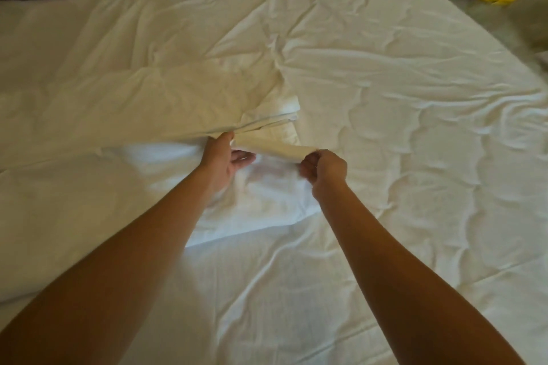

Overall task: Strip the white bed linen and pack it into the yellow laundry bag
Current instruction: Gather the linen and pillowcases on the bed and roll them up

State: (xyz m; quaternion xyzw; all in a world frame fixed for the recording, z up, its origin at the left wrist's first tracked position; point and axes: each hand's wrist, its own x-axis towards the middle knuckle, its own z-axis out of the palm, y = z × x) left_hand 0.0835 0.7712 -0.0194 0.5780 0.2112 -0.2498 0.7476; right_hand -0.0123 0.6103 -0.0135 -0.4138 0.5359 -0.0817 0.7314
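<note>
Head view: a soft, floppy fold of white bed linen (267, 149) is pinched by the right hand (324, 170) and held by the left hand (225, 160), and is best gathered in bunches.

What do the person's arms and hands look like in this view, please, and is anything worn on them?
Both forearms are bare as far as the frame shows; no sleeves are in view. The left hand and the right hand wear no gloves, and no watch, bracelet or ring is visible. The image is soft, so small details cannot be ruled out.
</note>
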